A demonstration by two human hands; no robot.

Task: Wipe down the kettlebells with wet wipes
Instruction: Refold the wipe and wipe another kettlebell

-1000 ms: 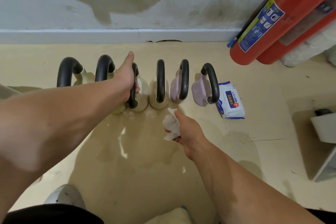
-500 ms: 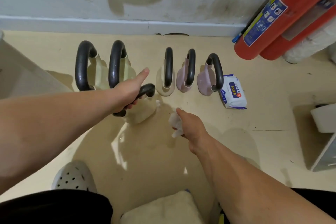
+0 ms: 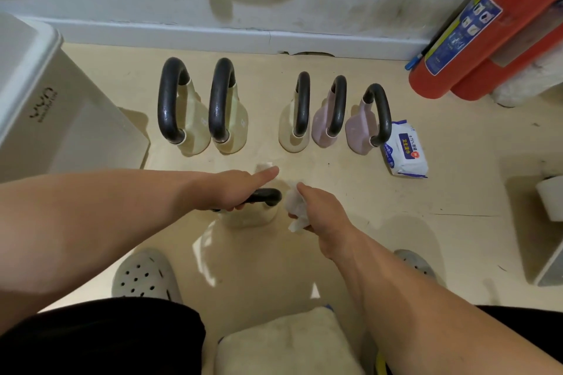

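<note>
View from above a person crouched at the wall. Left, a white bin (image 3: 45,94); far right, two red fire extinguishers (image 3: 487,39) leaning at the skirting. Along the wall, a row of kettlebells (image 3: 222,100): two large cream, then a gap, then one small cream and two pink, handles up. A cream kettlebell (image 3: 254,218) stands apart from the row, near the person's feet and roughly opposite the gap, probably so that every side can be reached. The left hand (image 3: 225,193) grasps its black handle, fingers wrapped under the bar and thumb straight, apparently to steady it. The right hand (image 3: 323,210) clenches a crumpled wet wipe (image 3: 294,205), held just beside the handle's end; whether it touches cannot be told. The wipe pack (image 3: 406,151) lies flat beside the last pink bell, within easy reach. Wiping of this bell appears about to begin
</note>
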